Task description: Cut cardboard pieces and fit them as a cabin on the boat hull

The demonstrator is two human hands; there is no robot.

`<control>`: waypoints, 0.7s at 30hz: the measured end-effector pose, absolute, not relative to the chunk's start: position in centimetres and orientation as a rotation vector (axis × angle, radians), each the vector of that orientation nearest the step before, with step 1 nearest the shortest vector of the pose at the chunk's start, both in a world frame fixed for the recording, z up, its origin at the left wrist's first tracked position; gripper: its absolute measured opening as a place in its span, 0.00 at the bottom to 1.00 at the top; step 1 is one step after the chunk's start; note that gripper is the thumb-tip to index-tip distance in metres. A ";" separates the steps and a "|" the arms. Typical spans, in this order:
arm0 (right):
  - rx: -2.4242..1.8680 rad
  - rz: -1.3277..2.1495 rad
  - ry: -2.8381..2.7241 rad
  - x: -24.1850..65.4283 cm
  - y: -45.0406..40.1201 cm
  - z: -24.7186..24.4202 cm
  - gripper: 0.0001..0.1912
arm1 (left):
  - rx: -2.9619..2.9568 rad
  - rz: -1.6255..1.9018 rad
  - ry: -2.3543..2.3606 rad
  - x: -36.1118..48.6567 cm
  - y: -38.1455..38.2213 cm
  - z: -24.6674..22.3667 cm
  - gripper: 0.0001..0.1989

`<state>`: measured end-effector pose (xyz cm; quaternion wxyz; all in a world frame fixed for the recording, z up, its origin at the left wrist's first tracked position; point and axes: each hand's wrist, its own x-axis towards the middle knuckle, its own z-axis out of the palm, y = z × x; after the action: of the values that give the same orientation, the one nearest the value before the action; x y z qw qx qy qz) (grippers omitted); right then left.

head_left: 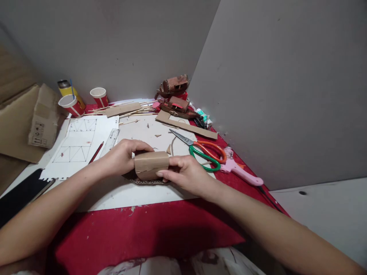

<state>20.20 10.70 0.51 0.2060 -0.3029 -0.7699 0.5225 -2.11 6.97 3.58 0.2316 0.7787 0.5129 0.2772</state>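
Observation:
A small cardboard model with a curved brown top and a corrugated lower edge is between my hands, over the white sheet near the table's front. My left hand grips its left end, fingers behind it. From the right, my right hand pinches it, with the thumb on the front face and the fingers at the upper right side. Part of the model's left end and its back are hidden by my hands. Scissors with orange and green handles lie half open, just beyond my right hand.
Behind are two brown model boats, thin wooden sticks and cardboard strips. A pink glue gun lies at right. At left are a truss drawing, pencil, ruler, paper cups and cardboard box. Grey walls enclose the table.

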 end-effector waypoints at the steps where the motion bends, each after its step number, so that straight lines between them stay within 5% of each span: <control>1: -0.841 1.435 -2.162 20.2 10.7 0.4 0.09 | 2.138 0.766 1.413 -2.1 7.0 3.6 0.15; 21: -0.721 1.077 -2.466 21.1 9.5 -0.2 0.09 | 2.772 0.766 1.314 -2.6 5.6 2.1 0.07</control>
<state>21.14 9.53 -0.19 0.1770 -0.2549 -0.8712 0.3805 -2.61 5.55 2.13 -0.0101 0.8767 0.4154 0.2422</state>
